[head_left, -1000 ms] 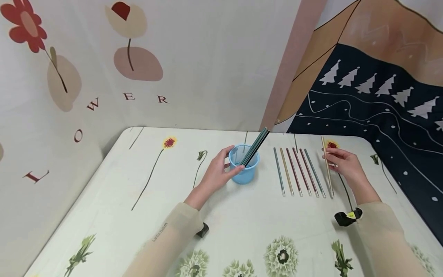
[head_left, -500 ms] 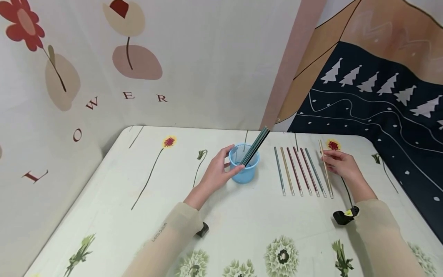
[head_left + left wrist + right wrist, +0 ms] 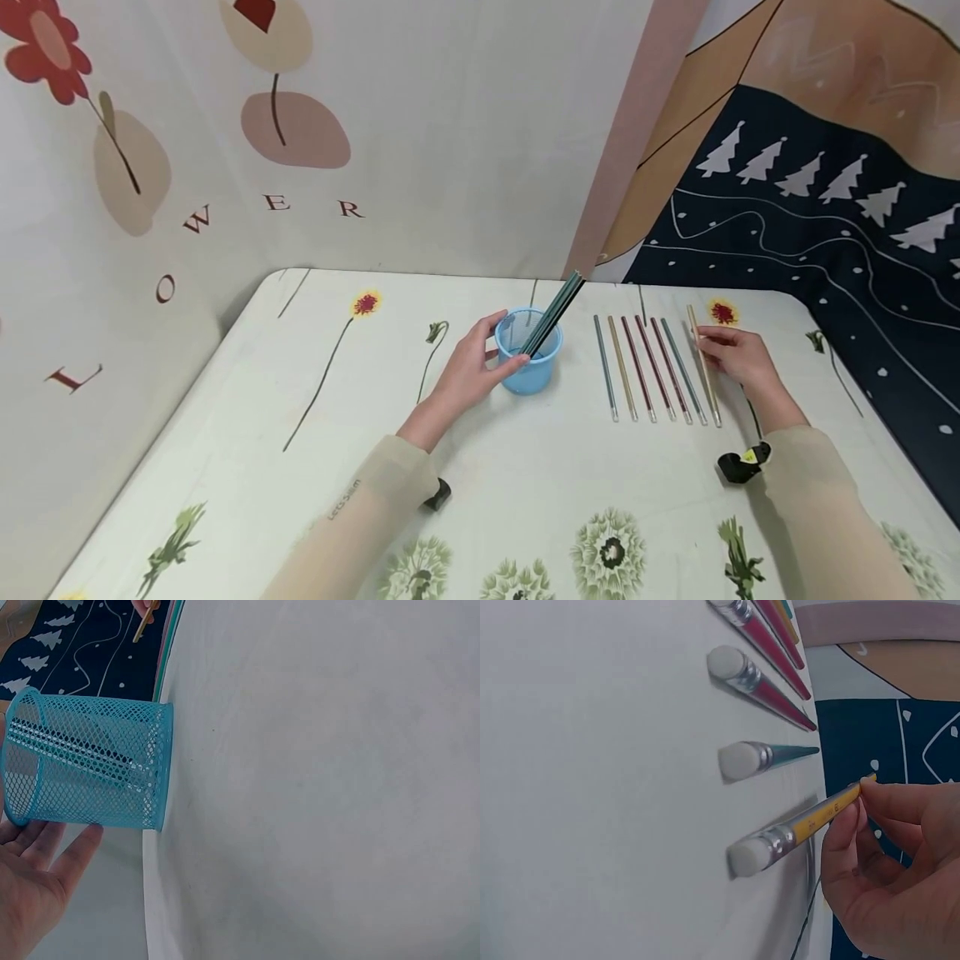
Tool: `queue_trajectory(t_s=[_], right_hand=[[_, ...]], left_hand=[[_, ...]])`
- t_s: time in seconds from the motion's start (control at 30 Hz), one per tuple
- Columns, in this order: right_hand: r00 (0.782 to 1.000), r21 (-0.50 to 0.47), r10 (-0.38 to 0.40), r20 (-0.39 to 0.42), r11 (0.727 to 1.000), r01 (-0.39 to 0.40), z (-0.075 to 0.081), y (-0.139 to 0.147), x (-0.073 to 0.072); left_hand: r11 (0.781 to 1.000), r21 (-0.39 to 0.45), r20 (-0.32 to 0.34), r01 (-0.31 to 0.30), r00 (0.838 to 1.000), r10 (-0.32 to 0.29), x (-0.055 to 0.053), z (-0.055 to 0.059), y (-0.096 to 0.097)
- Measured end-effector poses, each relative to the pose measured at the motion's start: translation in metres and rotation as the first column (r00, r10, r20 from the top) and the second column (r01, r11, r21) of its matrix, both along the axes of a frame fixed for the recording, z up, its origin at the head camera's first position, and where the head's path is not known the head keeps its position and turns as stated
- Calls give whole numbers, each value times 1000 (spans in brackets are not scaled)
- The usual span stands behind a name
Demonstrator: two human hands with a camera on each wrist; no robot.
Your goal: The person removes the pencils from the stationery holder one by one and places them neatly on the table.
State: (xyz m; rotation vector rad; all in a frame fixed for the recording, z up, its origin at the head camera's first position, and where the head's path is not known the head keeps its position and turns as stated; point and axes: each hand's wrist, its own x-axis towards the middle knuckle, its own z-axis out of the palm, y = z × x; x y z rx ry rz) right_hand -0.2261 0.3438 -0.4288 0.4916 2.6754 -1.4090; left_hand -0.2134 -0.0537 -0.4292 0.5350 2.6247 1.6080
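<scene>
My left hand holds the blue mesh pencil cup by its left side, thumb in front and fingers behind. Dark pencils lean to the right inside it. In the left wrist view the cup's mesh wall shows them through. With thumb and fingertips my right hand pinches a yellow pencil. Its white eraser is down at the table, while the other end is tilted up. Just left of it several pencils lie in a row, the nearest a teal pencil.
The row also has red pencils, another yellow pencil and a second teal pencil. They lie on a white flower-printed tablecloth. A printed curtain hangs behind the table, with a dark tree-patterned one at the right.
The right hand has moved slightly left with the yellow pencil, bringing it closer beside the row and lower. The left hand and the cup have stayed in place.
</scene>
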Motion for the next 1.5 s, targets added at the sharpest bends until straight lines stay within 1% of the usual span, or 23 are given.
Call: queue_trajectory(t_s=[0.17, 0.5, 0.67, 0.87, 1.07, 1.33, 1.5], right_hand=[[1000, -11, -8, 5, 1000, 8, -2, 0, -1], [998, 7, -28, 64, 1000, 28, -6, 0, -8], [998, 42, -12, 58, 999, 10, -8, 1, -8], [997, 82, 2, 71, 997, -8, -10, 1, -10], [997, 109, 27, 69, 993, -35, -11, 0, -10], [999, 161, 29, 35, 986, -35, -13, -5, -8], [999, 173, 20, 40, 985, -27, -13, -6, -9]], left_hand=[[1000, -9, -2, -2, 1000, 2, 0, 1, 0], [1000, -11, -4, -3, 1000, 3, 1, 1, 0], [1000, -8, -7, -1, 1000, 1, 2, 1, 1], [1000, -13, -14, 0, 1000, 0, 1, 2, 2], [1000, -9, -5, -6, 1000, 6, 0, 0, 1], [1000, -16, -19, -6, 1000, 6, -1, -2, 1], [1000, -9, -24, -4, 1000, 4, 0, 0, 1]])
